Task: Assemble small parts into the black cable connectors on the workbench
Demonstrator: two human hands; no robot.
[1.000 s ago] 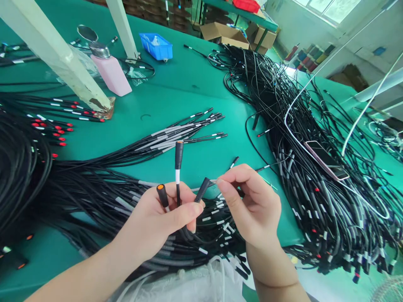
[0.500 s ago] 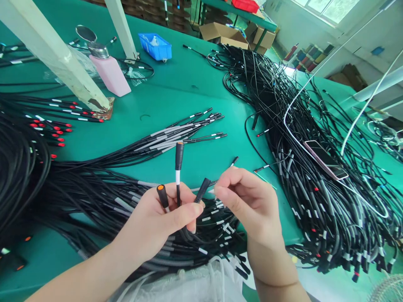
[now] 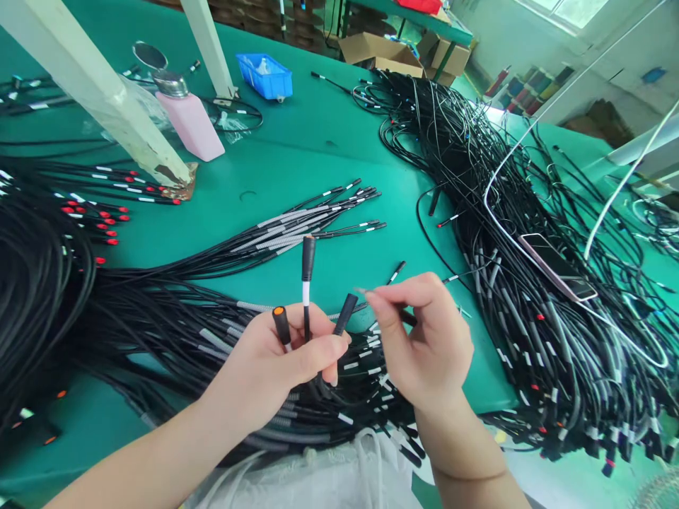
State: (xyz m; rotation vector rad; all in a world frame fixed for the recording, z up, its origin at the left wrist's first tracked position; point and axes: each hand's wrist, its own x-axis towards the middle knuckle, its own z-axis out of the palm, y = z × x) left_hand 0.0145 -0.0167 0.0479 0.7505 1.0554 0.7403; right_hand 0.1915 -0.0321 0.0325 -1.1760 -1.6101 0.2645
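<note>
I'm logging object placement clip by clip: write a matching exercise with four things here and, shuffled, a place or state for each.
1. upright black cylindrical connector
2. pink square-sided bottle
3. blue rectangular plastic bin
4. pink-edged rectangular phone

A. lying on long black cables
B. silver-topped
C. in the left hand
D. holding something translucent

Pairs: 1-C, 2-B, 3-D, 4-A

Green table top (image 3: 318, 159) is loaded with black cable bundles at left (image 3: 159, 272) and right (image 3: 450, 159); pink bottle (image 3: 192, 126) is set near pale post (image 3: 122, 113), blue bin (image 3: 269, 83) placed farther back.
</note>
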